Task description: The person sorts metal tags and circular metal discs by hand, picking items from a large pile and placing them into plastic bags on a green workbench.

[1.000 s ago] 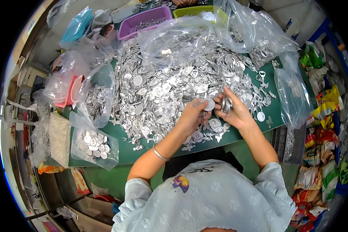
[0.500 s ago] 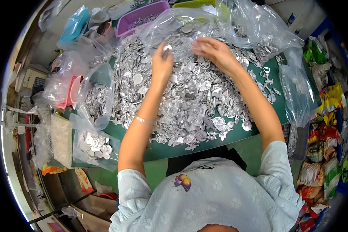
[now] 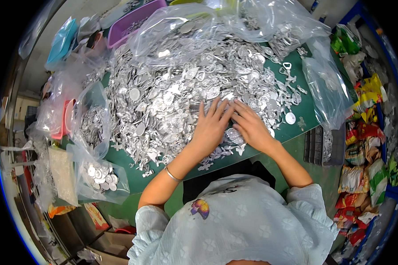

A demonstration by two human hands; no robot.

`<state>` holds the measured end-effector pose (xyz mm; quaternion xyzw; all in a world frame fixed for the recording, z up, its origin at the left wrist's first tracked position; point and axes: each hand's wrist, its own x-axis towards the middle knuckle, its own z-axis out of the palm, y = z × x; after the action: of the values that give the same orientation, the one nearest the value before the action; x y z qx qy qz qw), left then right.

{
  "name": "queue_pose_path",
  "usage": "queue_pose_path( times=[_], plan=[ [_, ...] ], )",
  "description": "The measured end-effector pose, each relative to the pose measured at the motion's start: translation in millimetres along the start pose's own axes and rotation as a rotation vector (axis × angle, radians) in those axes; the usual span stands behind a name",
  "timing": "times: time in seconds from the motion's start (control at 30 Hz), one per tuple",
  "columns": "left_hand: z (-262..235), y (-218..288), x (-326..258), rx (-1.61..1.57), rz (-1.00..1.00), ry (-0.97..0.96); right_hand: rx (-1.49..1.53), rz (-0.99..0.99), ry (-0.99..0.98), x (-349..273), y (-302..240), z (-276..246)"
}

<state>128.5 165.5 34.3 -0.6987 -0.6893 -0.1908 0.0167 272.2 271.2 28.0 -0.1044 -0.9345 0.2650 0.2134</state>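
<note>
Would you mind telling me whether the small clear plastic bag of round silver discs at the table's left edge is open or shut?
Cannot tell: the small clear plastic bag lies flat holding discs, but its mouth is not visible.

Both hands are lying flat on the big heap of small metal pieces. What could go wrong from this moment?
1. The heap of metal pieces reaches close to the near edge of the green table; a sweep by the left hand or right hand might push pieces off.
2. The pieces look thin and stamped, so bare palms pressing on them could get scratched.
3. Open plastic bags of sorted pieces lie right beside the heap; loose pieces may slide in and mix.
</note>
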Motion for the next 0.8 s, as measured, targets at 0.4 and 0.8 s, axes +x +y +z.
queue_pose_path(
  times=[0.4,0.8],
  plan=[
    [18,45,57,-0.185,0.085,0.06,-0.012,0.363,0.274,-37,63,-60],
    [46,79,57,-2.318,-0.797,-0.3,-0.011,-0.021,0.489,-79,36,-60]
  ],
)
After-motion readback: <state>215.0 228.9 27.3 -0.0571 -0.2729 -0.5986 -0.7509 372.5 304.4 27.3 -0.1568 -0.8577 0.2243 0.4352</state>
